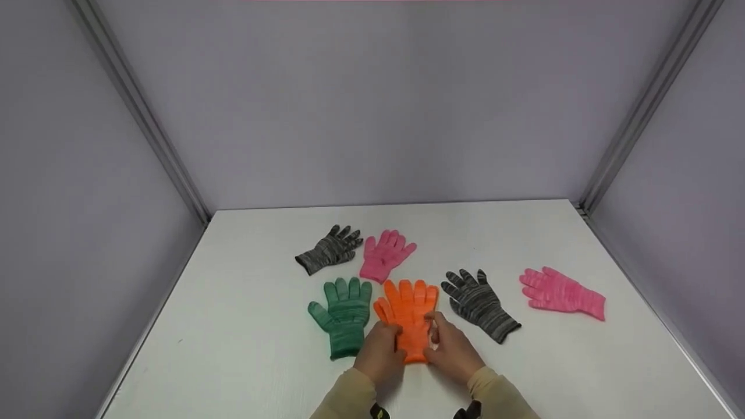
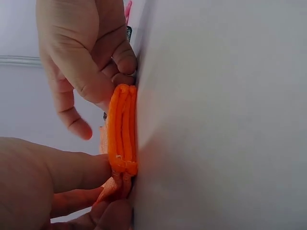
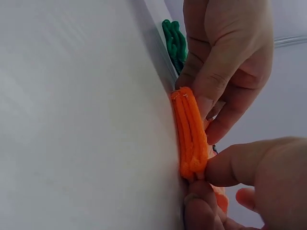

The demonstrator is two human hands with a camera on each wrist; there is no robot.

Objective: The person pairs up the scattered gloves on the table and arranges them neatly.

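A layered pair of orange gloves (image 1: 412, 317) lies palm-flat at the front middle, fingers pointing away. Its stacked cuffs (image 2: 123, 129) show several edges in both wrist views. On the left side of the cuffs my left hand (image 1: 381, 351) pinches the edge, thumb on top. My right hand (image 1: 456, 350) holds the opposite edge between thumb and fingers (image 3: 201, 203). A green glove (image 1: 347, 314) lies just left of the orange pair, its cuff beside my left hand. Right of the pair is a grey-black striped glove (image 1: 482, 305).
Toward the back lie another grey-black glove (image 1: 330, 251) and a pink glove (image 1: 385, 255), side by side. A second pink glove (image 1: 563, 293) rests at the right. Grey panels (image 1: 396, 105) wall in the white table (image 1: 244, 337) at the back and both sides.
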